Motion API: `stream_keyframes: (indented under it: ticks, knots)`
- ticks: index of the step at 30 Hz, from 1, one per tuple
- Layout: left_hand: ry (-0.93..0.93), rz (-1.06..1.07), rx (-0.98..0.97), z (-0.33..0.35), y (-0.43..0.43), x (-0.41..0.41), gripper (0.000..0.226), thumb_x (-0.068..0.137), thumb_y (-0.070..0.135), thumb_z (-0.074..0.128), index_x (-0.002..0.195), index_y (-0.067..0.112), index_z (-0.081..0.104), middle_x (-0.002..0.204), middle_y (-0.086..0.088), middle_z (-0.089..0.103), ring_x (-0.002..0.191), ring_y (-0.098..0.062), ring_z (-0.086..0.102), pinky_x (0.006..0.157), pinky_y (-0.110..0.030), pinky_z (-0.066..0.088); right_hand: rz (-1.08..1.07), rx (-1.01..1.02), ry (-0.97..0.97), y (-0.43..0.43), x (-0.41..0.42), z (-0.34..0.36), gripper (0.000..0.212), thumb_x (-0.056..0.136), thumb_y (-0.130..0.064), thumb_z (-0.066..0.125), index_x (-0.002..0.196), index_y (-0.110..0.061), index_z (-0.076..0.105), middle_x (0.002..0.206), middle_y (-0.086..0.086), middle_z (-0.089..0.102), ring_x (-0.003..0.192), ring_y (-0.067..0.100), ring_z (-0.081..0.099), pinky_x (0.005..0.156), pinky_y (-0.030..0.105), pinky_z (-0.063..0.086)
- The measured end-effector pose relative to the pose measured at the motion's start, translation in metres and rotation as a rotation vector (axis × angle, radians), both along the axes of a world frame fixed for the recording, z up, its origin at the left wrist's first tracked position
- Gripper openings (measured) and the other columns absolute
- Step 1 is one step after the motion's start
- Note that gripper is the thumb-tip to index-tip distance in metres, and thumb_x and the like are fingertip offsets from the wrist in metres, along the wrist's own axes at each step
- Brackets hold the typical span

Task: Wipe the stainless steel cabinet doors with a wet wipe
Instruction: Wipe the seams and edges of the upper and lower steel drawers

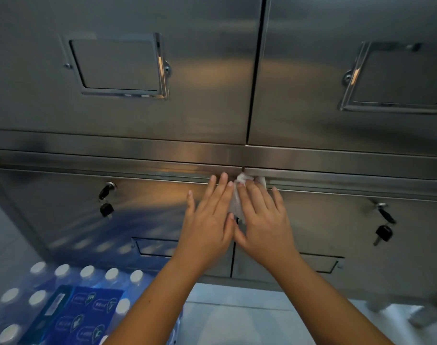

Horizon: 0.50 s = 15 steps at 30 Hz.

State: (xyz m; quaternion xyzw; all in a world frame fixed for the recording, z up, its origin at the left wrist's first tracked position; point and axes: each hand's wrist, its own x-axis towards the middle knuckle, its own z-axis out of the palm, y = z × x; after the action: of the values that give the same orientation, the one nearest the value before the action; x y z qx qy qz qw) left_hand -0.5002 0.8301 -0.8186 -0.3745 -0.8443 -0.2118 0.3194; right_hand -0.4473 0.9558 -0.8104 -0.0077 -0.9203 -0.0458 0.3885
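Your view is dim overall, with soft streaked sheen on the brushed steel cabinet doors (200,70). A warm orange reflection glows on the lower left door (157,195). Wide-angle distortion bows the frame edges. The bottle caps (63,270) at lower left are blurred.

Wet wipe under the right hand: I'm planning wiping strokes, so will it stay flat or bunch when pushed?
Probably floppy: the wet wipe looks crumpled above the right hand. It likely slides easily on the smooth steel door and seems light.

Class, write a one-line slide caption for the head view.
Right hand presses a wet wipe on the seam between the lower cabinet doors, left hand flat beside it.
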Motion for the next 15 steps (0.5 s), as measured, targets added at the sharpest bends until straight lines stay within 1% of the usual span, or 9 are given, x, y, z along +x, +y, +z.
stream_keyframes:
  ticks: [4,8,12,15]
  knots:
    - [0.042,-0.008,-0.062,-0.003,0.006,0.002,0.056,0.087,0.028,0.036,0.137,0.004,0.048,0.146,-0.011,0.042,0.135,-0.021,0.026,0.095,-0.064,0.017,-0.059,-0.016,0.027,0.028,0.017,-0.006,0.060,0.081,-0.038,0.046,0.127,-0.001,0.057,0.126,0.018,0.058,0.122,0.031,0.045,0.102,0.047,0.028]
    - [0.061,0.003,-0.057,0.001,0.013,0.001,0.056,0.087,0.028,0.036,0.135,0.004,0.049,0.143,-0.011,0.045,0.134,-0.021,0.027,0.095,-0.062,0.019,-0.135,0.014,0.038,0.062,0.034,-0.009,0.061,0.082,-0.039,0.045,0.130,-0.001,0.053,0.128,0.019,0.055,0.122,0.032,0.041,0.104,0.049,0.025]
    - [0.044,-0.035,-0.053,0.000,0.029,0.005,0.056,0.087,0.028,0.036,0.136,0.004,0.048,0.143,-0.011,0.046,0.134,-0.020,0.026,0.096,-0.062,0.016,-0.166,-0.038,0.044,0.047,0.027,-0.011,0.064,0.082,-0.042,0.044,0.129,0.001,0.054,0.129,0.022,0.054,0.121,0.037,0.042,0.103,0.051,0.024]
    - [0.056,-0.038,-0.057,-0.004,0.036,0.005,0.056,0.086,0.028,0.037,0.136,0.006,0.048,0.142,-0.010,0.047,0.136,-0.017,0.024,0.097,-0.061,0.016,-0.139,-0.045,0.031,0.031,0.017,-0.013,0.062,0.086,-0.042,0.042,0.133,-0.002,0.050,0.134,0.021,0.051,0.127,0.036,0.040,0.107,0.050,0.020]
